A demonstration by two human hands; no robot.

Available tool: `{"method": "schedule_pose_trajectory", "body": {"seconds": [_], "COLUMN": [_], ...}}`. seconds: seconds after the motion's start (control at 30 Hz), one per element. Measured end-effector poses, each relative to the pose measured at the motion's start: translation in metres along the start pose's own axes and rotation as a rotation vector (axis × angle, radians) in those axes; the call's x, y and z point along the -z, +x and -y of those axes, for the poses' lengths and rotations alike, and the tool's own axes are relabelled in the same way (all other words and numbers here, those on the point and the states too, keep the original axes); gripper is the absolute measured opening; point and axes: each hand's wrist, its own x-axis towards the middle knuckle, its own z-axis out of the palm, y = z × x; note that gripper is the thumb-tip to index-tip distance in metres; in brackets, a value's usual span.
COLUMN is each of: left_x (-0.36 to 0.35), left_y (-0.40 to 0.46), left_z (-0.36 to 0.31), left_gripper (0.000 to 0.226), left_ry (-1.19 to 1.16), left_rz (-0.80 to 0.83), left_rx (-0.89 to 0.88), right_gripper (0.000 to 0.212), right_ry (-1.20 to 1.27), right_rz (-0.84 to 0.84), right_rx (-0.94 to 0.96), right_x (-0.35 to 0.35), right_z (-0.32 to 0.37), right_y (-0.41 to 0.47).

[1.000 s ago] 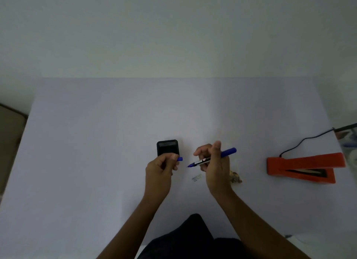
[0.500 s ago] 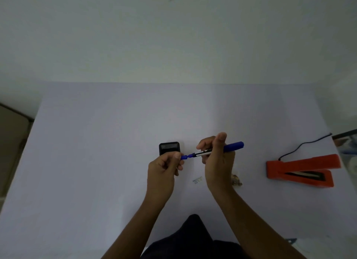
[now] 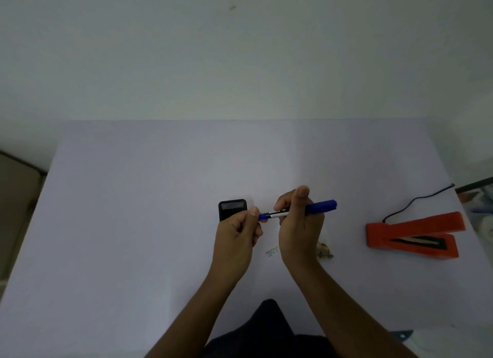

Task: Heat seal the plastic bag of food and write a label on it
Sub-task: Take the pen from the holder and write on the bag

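My right hand [image 3: 300,228] grips a blue marker pen [image 3: 321,206] held level above the table. My left hand [image 3: 237,230] pinches the blue pen cap [image 3: 262,216], which sits on the pen's tip end. Under my right hand lies the clear plastic bag of food; only its small label [image 3: 272,251] and some brownish food [image 3: 324,251] show beside my wrist. The orange heat sealer [image 3: 416,236] rests on the table to the right, its jaw open.
A black phone-like device [image 3: 232,207] lies just beyond my left hand. The sealer's black cord [image 3: 416,200] runs to the table's right edge. The pale table [image 3: 133,224] meets a white wall at the back. My dark-clothed knee [image 3: 266,328] shows at the bottom.
My hands came together: the pen tip, bare a second ago, now sits inside the cap held by my left hand. The view also tilted slightly downward.
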Motion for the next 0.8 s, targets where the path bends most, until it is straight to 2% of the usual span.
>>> {"method": "schedule_pose_trajectory", "body": {"seconds": [0.13, 0.3, 0.4, 0.5, 0.57, 0.7, 0.8], "left_x": [-0.002, 0.004, 0.01, 0.016, 0.023, 0.045, 0.064], "left_y": [-0.001, -0.001, 0.002, 0.005, 0.011, 0.04, 0.067], "left_z": [-0.01, -0.033, -0.045, -0.044, -0.039, -0.02, 0.007], "left_gripper": [0.05, 0.049, 0.049, 0.05, 0.051, 0.047, 0.043], "left_ry": [0.06, -0.114, -0.227, -0.226, -0.118, 0.423, 0.774], "left_rz": [0.096, 0.278, 0.296, 0.28, 0.245, 0.0, -0.105], "left_rx": [0.051, 0.216, 0.256, 0.285, 0.258, 0.017, -0.097], "right_gripper": [0.058, 0.045, 0.044, 0.044, 0.044, 0.037, 0.045], "right_ry": [0.004, 0.074, 0.142, 0.136, 0.086, -0.017, -0.156], "right_rz": [-0.03, -0.019, 0.011, 0.053, 0.114, 0.295, 0.275], "right_rx": [0.014, 0.094, 0.116, 0.065, 0.029, -0.135, -0.314], "right_x": [0.0, -0.004, -0.01, -0.017, -0.019, -0.016, -0.009], "right_z": [0.0, 0.011, 0.016, 0.007, -0.005, -0.058, -0.104], "right_y": [0.0, 0.004, 0.005, 0.006, 0.009, 0.018, 0.018]}}
